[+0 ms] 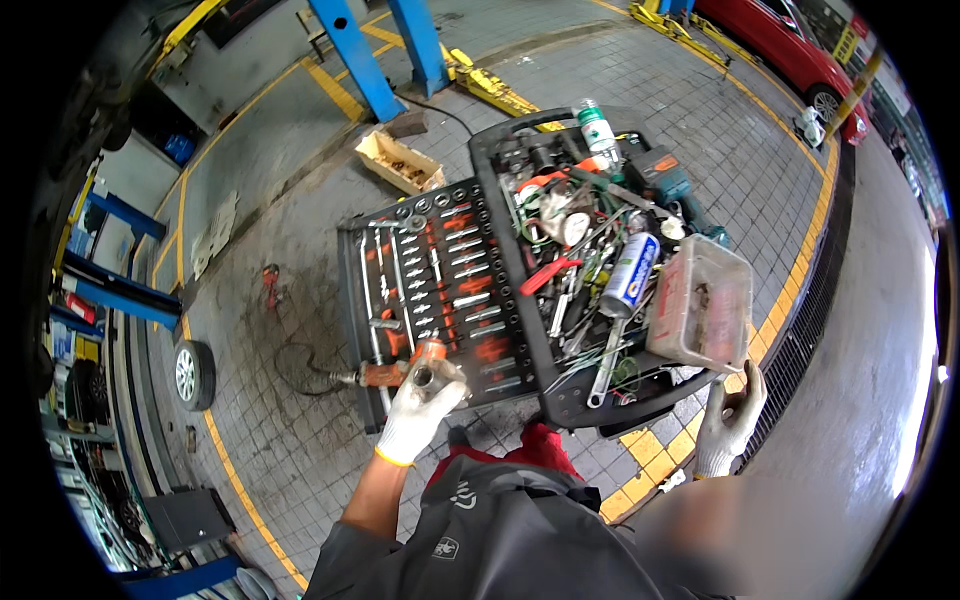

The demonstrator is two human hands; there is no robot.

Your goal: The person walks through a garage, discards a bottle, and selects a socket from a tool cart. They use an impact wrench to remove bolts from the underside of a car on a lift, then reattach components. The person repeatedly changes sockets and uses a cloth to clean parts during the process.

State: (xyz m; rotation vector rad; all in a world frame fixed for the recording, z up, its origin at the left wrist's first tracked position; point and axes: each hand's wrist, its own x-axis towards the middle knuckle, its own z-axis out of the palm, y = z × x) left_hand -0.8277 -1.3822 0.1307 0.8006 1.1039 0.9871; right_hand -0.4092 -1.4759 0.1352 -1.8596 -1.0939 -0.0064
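Observation:
My left hand (425,408), in a white knit glove with a yellow cuff, is closed round an orange air impact wrench (385,375). A dark hose trails off its left end, and its round metal nose faces up beside my fingers. The wrench is held over the near left part of a socket tray (430,290) with rows of sockets and bits. At the right, my gloved right hand (730,425) has its fingers and thumb apart with nothing seen between them. Just beyond its fingertips stands a clear plastic box (710,300) with small brown pieces in it; contact is unclear.
A black tool cart top (570,385) carries piled hand tools, a blue-white spray can (630,275), a green-white bottle (595,130) and a teal power tool (660,175). A wooden box (400,162), a wheel (193,375), blue lift posts (360,60) and a red car (775,45) stand around.

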